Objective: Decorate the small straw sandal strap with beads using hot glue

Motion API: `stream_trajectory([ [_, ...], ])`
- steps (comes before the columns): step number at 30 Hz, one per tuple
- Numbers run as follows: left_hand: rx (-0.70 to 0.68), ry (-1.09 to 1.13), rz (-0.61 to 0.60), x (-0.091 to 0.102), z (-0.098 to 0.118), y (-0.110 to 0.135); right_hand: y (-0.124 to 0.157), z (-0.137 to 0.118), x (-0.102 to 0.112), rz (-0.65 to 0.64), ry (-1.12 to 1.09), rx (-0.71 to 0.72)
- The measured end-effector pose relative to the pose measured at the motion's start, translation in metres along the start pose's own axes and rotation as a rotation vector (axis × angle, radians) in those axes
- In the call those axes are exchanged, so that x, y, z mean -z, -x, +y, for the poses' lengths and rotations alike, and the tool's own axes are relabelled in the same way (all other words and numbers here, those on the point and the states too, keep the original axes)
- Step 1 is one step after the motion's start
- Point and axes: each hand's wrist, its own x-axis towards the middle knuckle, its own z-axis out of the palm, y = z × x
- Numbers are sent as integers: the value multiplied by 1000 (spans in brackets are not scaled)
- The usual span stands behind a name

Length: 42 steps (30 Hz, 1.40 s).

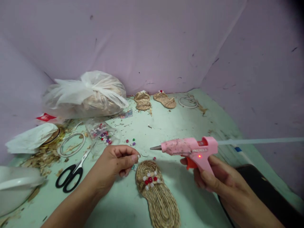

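Between the thumb and forefinger of my left hand (118, 161) is a small white bead (139, 156). My right hand (213, 180) is wrapped around the handle of a pink hot glue gun (187, 147), whose light glows red. Its metal nozzle points left toward the bead, apart from it. A clear glue stick (256, 141) juts from the gun's back. Below and between my hands lies a woven straw sandal (160, 196) with red and white beads (150, 180) across its strap. One loose red bead (154, 158) sits just above the sandal.
Black-handled scissors (72, 174) and a white ring (71, 144) lie left, near a clear bag of beads (102, 134). A tied plastic bag (87, 98) rests against the wall. Two small woven sandals (165, 99) stand at the back. A dark object (261, 186) lies right.
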Motion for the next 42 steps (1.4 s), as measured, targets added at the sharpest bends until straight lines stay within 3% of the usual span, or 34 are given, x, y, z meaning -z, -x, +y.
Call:
stream_trajectory([
  [8,27,149,-76,3,-6,-5,11,3,-12,-22,-21,-87],
  [12,33,170,-103,3,-6,-2,9,6,-16,43,-18,-16],
  [17,-5,86,-34,2,-5,-3,4,6,-8,107,-60,33],
  [26,17,-19,-13,2,-10,-8,6,-9,24,-40,226,72],
  [42,-3,-11,-15,3,-5,-5,8,0,19,-17,313,193],
])
